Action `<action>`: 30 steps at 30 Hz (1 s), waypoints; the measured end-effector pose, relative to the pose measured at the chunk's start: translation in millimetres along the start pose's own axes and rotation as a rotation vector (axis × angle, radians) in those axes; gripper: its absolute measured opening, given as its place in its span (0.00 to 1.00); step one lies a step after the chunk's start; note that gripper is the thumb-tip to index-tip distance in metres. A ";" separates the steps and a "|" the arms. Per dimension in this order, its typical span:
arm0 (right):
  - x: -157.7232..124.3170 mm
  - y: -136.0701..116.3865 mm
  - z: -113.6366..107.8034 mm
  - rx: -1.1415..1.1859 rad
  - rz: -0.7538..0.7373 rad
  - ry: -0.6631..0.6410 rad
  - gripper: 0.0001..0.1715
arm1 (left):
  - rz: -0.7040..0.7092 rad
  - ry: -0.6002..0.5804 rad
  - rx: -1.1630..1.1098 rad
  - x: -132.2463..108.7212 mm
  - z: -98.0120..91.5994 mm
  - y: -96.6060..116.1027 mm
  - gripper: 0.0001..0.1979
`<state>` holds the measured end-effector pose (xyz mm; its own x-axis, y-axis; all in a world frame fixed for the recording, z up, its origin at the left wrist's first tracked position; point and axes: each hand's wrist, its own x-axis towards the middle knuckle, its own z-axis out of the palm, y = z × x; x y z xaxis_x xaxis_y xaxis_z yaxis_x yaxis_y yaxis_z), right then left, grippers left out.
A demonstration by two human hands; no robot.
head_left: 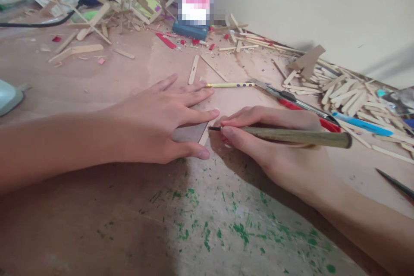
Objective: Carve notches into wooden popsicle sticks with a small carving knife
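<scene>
My left hand lies flat with its fingers spread, over a pale craft stick and a dark flat piece beside it. The thumb and index finger press down there, and the hand covers most of both things. In my right hand is a carving tool with a round wooden handle and a thin dark tip. That tip points left and sits right by the stick's edge; whether it touches cannot be made out. Beyond the left fingertips lies a yellow pencil with purple dots.
A cutter knife, a red-handled tool and a blue pen lie beyond my right hand. Craft sticks are heaped at right. A blue stand holds a blurred screen. Stick assemblies clutter the back left.
</scene>
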<state>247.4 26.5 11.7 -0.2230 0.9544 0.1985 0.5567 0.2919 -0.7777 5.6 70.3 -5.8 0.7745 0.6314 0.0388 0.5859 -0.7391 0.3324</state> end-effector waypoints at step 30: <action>3.5 1.0 -11.7 0.132 0.109 0.046 0.06 | 0.081 0.174 -0.075 -3.1 -6.8 -4.7 0.23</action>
<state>256.6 30.9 18.6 -0.1284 0.9827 0.1337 0.4649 0.1787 -0.8671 -1.2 73.4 -1.1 0.7613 0.6068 0.2285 0.4992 -0.7734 0.3907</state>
